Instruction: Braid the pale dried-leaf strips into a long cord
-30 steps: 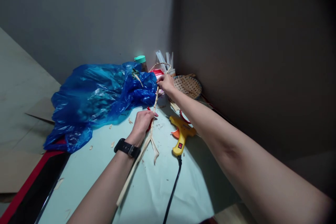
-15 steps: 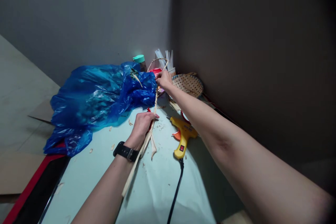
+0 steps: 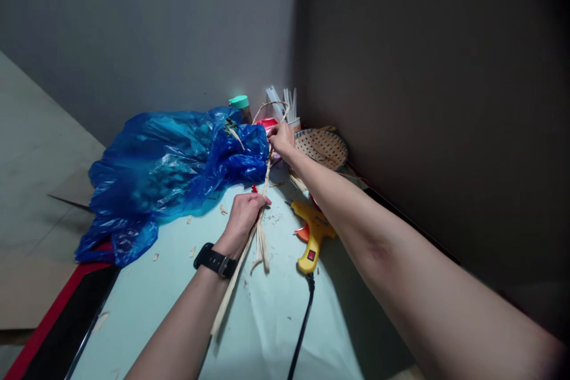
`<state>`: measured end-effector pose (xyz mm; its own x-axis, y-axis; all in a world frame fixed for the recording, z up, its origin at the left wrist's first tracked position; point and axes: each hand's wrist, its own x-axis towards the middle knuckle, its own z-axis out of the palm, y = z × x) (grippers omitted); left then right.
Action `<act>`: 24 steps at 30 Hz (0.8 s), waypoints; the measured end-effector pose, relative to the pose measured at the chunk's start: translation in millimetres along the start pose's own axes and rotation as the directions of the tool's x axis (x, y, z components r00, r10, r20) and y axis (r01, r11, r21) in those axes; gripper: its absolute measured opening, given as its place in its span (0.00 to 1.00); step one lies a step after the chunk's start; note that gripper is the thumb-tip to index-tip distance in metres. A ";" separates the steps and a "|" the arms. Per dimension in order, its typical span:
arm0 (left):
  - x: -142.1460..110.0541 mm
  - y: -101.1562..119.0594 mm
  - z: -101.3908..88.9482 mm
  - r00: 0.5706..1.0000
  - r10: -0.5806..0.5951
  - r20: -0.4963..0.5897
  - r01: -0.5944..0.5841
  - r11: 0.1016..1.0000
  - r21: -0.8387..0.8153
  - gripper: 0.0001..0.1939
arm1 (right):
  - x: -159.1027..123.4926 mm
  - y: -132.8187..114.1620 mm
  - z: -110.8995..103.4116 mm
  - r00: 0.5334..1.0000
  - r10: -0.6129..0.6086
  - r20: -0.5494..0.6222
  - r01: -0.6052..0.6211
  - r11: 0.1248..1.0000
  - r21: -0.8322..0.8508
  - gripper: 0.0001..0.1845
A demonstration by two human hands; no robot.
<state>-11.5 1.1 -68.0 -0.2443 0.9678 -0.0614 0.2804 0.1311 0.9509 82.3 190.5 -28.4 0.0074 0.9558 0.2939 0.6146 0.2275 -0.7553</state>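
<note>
A thin twisted cord of pale dried plant strips [image 3: 267, 177] runs taut between my hands. My right hand [image 3: 282, 138] pinches its far part, and beyond those fingers the cord curls up into a loop. Nearer to me, my left hand [image 3: 244, 214], with a black watch on its wrist, is closed around the lower part. Below it, short loose strip ends [image 3: 262, 249] hang out and one long flat strip [image 3: 229, 297] trails along the forearm. A small red object, partly hidden, shows by the left fingers.
A crumpled blue plastic bag [image 3: 173, 160] lies left of the hands. To the right are a yellow glue gun [image 3: 312, 231] with a black cable [image 3: 301, 326] and a woven basket [image 3: 325, 148]. Behind stand a green-capped jar [image 3: 240, 104] and white sticks [image 3: 289, 104]. Walls close the corner.
The loose strip ends below my left hand have shifted and spread into separate tails. Both hands keep their hold on the cord, and the whole view has moved slightly.
</note>
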 end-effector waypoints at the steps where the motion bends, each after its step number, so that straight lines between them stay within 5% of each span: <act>1: 0.5 -0.9 0.1 1.000 0.006 -0.001 -0.006 1.000 0.004 0.08 | -0.6 0.3 -0.1 1.000 0.010 -0.006 -0.010 1.000 0.002 0.13; 8: 3.2 -8.8 -0.2 1.000 0.024 0.013 -0.025 0.999 0.034 0.08 | -5.3 -0.1 1.5 0.994 0.094 -0.048 -0.092 0.995 0.044 0.12; 15: 1.6 -13.6 1.2 1.000 -0.018 0.021 0.017 0.998 0.058 0.08 | 4.7 -21.6 -29.2 0.993 0.008 -0.114 0.015 0.981 0.193 0.35; 18: 2.3 -15.8 2.0 0.999 -0.042 0.028 0.040 0.997 0.068 0.13 | 8.8 -39.5 -45.5 0.997 -0.009 -0.082 0.045 0.893 0.448 0.39; 24: 5.4 -18.8 2.0 0.998 -0.049 0.037 0.045 0.995 0.086 0.17 | -7.0 -71.5 -69.3 0.982 -0.184 0.041 0.093 0.663 0.743 0.14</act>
<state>-16.3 4.3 -86.8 -0.2234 0.9675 -0.1186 0.3476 0.1927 0.9176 93.0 154.7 64.2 -0.1377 0.9045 0.4036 -0.1778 0.3782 -0.9085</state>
